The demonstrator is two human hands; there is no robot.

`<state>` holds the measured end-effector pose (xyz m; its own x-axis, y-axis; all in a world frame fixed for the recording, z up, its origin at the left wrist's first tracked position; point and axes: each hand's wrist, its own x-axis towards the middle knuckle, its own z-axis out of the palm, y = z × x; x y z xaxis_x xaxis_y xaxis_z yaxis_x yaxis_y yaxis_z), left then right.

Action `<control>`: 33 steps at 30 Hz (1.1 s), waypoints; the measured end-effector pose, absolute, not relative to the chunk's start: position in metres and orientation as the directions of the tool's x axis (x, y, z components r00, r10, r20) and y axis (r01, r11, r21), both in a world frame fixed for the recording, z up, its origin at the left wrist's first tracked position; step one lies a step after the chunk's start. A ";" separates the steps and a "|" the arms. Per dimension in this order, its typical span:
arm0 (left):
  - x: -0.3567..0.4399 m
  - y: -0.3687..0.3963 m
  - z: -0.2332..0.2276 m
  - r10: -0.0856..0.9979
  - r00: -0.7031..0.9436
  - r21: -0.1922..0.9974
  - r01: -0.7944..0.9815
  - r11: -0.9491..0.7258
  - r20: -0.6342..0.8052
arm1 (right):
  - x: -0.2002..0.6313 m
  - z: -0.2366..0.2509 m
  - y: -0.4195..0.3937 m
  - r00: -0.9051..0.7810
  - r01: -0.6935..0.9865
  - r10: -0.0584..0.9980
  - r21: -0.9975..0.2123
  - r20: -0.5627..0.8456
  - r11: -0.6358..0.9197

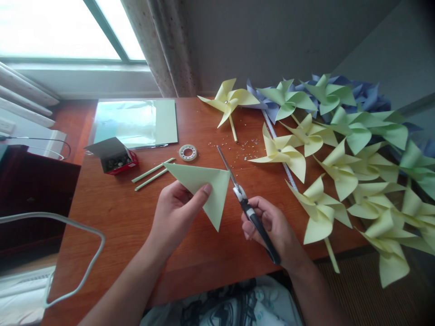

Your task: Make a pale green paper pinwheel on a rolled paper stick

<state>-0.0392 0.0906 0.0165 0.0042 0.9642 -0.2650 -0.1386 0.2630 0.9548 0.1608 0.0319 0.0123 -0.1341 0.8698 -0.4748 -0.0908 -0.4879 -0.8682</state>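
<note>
A folded triangle of pale yellow paper [203, 190] was pinched between the thumb and fingers of the left hand [176, 213], just below the middle of the frame. It looked light, thin and bendy, so it was best held near a folded edge. The right hand [268, 226] was closed round the black handles of the scissors [246, 206], whose blades looked shut beside the paper. Yellow, green and blue paper pinwheels [340, 149] were piled at the right on the brown wooden table [122, 217].

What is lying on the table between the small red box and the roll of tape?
Two pale green sticks lie side by side between the red box and the tape roll, on the table, as the head view shows.
</note>
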 end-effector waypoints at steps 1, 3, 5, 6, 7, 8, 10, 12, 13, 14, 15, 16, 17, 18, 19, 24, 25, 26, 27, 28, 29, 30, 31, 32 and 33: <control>-0.039 0.091 0.017 0.965 0.009 0.955 -0.141 0.260 -0.262 | 0.161 0.013 0.032 -0.121 -0.068 0.873 -0.873 -0.473 -0.482; -0.039 0.091 0.018 0.966 0.019 0.955 -0.145 0.259 -0.259 | 0.161 0.015 0.032 -0.092 -0.015 0.883 -0.886 -0.461 -0.464; -0.039 0.091 0.018 0.965 0.028 0.954 -0.149 0.261 -0.260 | 0.161 0.016 0.033 -0.071 0.035 0.894 -0.896 -0.443 -0.442; -0.040 0.091 0.018 0.965 0.031 0.953 -0.151 0.263 -0.261 | 0.161 0.017 0.033 -0.064 0.053 0.898 -0.900 -0.435 -0.432; -0.040 0.091 0.018 0.964 0.033 0.952 -0.151 0.264 -0.262 | 0.161 0.017 0.033 -0.061 0.067 0.901 -0.903 -0.428 -0.425; -0.040 0.091 0.018 0.964 0.033 0.952 -0.151 0.266 -0.264 | 0.161 0.018 0.033 -0.058 0.077 0.904 -0.904 -0.425 -0.420; -0.041 0.090 0.018 0.963 0.030 0.952 -0.149 0.268 -0.267 | 0.161 0.019 0.033 -0.053 0.093 0.906 -0.905 -0.421 -0.415; -0.042 0.090 0.017 0.963 0.030 0.951 -0.147 0.271 -0.269 | 0.162 0.020 0.033 -0.050 0.104 0.906 -0.905 -0.420 -0.414; -0.042 0.090 0.017 0.963 0.031 0.952 -0.146 0.270 -0.268 | 0.162 0.020 0.033 -0.050 0.108 0.907 -0.905 -0.419 -0.412; -0.042 0.090 0.017 0.963 0.032 0.952 -0.143 0.269 -0.267 | 0.162 0.020 0.033 -0.049 0.109 0.907 -0.905 -0.418 -0.411; -0.042 0.091 0.016 0.963 0.034 0.953 -0.139 0.269 -0.267 | 0.162 0.020 0.032 -0.049 0.107 0.907 -0.905 -0.419 -0.412; -0.041 0.091 0.016 0.964 0.036 0.954 -0.136 0.267 -0.264 | 0.162 0.020 0.032 -0.047 0.099 0.905 -0.903 -0.423 -0.417; -0.041 0.091 0.016 0.964 0.038 0.955 -0.134 0.264 -0.262 | 0.161 0.019 0.032 -0.044 0.085 0.900 -0.900 -0.433 -0.428; -0.041 0.091 0.016 0.965 0.039 0.956 -0.133 0.261 -0.258 | 0.160 0.018 0.032 -0.043 0.065 0.893 -0.894 -0.447 -0.444; -0.041 0.091 0.016 0.966 0.040 0.957 -0.134 0.257 -0.254 | 0.159 0.017 0.032 -0.041 0.040 0.885 -0.886 -0.464 -0.463; -0.042 0.091 0.013 0.968 0.032 0.957 -0.144 0.250 -0.248 | 0.157 0.009 0.031 -0.050 -0.116 0.859 -0.851 -0.510 -0.512; -0.043 0.091 0.012 0.968 0.029 0.957 -0.145 0.250 -0.249 | 0.158 0.008 0.032 -0.070 -0.150 0.864 -0.851 -0.499 -0.504; -0.043 0.091 0.011 0.968 0.026 0.958 -0.144 0.250 -0.249 | 0.159 0.007 0.033 -0.104 -0.190 0.872 -0.852 -0.477 -0.489; -0.043 0.091 0.010 0.968 0.024 0.958 -0.142 0.250 -0.249 | 0.160 0.006 0.034 -0.146 -0.240 0.883 -0.850 -0.445 -0.468; -0.044 0.090 0.009 0.968 0.023 0.957 -0.142 0.251 -0.250 | 0.161 0.006 0.036 -0.193 -0.303 0.892 -0.839 -0.409 -0.451; -0.044 0.090 0.009 0.967 0.022 0.957 -0.143 0.253 -0.252 | 0.163 0.006 0.039 -0.235 -0.375 0.896 -0.815 -0.378 -0.442; -0.044 0.090 0.009 0.967 0.021 0.956 -0.146 0.255 -0.255 | 0.164 0.006 0.041 -0.269 -0.450 0.895 -0.775 -0.355 -0.443; -0.044 0.090 0.009 0.966 0.020 0.955 -0.149 0.257 -0.257 | 0.165 0.006 0.044 -0.295 -0.519 0.891 -0.726 -0.344 -0.452; -0.044 0.090 0.009 0.966 0.018 0.954 -0.151 0.258 -0.258 | 0.165 0.007 0.047 -0.317 -0.574 0.885 -0.674 -0.341 -0.465; -0.044 0.090 0.009 0.966 0.015 0.954 -0.153 0.257 -0.258 | 0.165 0.007 0.050 -0.335 -0.614 0.878 -0.628 -0.342 -0.479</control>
<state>-0.0445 0.0899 0.0094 0.0152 0.9660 -0.2580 -0.1533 0.2572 0.9541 0.1651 0.0498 0.0067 -0.3351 0.8780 -0.3418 -0.6139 -0.4787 -0.6277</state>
